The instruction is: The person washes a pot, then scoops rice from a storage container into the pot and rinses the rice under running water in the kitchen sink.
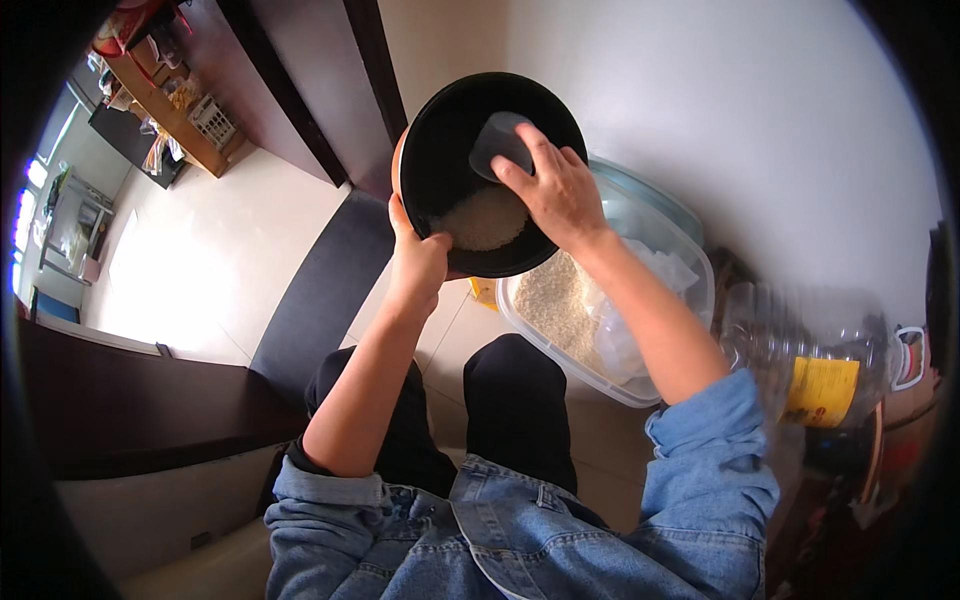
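Observation:
My left hand grips the near left rim of a round black pot, its thumb over the edge. The pot is tilted, and some white rice lies in its lower part. Inside the pot's mouth, my right hand holds a small translucent grey cup by its side. Whether the cup contains anything cannot be seen. Below and to the right of the pot stands a clear plastic bin with a heap of rice and a crumpled translucent plastic bag in it.
A large clear plastic bottle with a yellow label lies right of the bin, against the white wall. A dark threshold crosses the doorway at left. Beyond it stands a wooden shelf. My knees are close below the pot.

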The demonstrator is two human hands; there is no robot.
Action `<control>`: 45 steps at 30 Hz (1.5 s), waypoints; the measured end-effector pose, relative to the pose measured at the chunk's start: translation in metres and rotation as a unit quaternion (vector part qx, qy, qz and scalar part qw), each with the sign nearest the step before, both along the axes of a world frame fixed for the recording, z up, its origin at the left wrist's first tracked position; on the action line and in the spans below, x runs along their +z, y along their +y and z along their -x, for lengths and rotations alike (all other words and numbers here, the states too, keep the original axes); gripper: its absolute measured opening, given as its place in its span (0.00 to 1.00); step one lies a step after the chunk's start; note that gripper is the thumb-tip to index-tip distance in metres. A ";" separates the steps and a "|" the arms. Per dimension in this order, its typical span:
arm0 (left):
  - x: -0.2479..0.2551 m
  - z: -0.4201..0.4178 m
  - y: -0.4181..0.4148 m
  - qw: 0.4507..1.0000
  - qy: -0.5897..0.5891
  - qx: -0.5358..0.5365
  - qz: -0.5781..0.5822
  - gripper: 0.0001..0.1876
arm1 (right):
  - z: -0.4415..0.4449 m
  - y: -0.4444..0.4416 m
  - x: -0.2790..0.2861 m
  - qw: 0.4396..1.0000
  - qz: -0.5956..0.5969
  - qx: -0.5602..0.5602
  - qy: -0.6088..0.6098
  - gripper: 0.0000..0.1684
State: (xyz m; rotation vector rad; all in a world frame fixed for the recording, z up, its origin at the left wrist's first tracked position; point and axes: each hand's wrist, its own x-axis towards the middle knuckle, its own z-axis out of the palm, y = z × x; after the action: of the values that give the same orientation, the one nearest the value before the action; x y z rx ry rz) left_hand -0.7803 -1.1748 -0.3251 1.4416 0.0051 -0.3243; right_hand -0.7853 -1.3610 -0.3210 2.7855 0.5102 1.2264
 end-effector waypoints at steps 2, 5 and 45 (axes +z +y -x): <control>0.001 0.001 0.002 1.000 0.012 0.006 0.002 0.39 | -0.001 -0.003 -0.006 1.000 0.012 0.020 0.003 0.16; -0.002 -0.005 0.009 0.999 0.051 0.010 0.009 0.38 | -0.001 0.002 -0.003 0.978 -0.207 0.015 0.039 0.22; -0.174 -0.003 0.001 0.948 -0.098 0.282 -0.110 0.24 | 0.225 -0.105 -0.101 0.380 -0.916 -0.071 -0.108 0.16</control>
State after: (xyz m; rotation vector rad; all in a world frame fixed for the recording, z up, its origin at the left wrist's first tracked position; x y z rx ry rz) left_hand -0.7775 -1.1740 -0.4994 1.6171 0.2947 0.2999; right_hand -1.0106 -1.4655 -0.4219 2.5879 -2.8242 3.0522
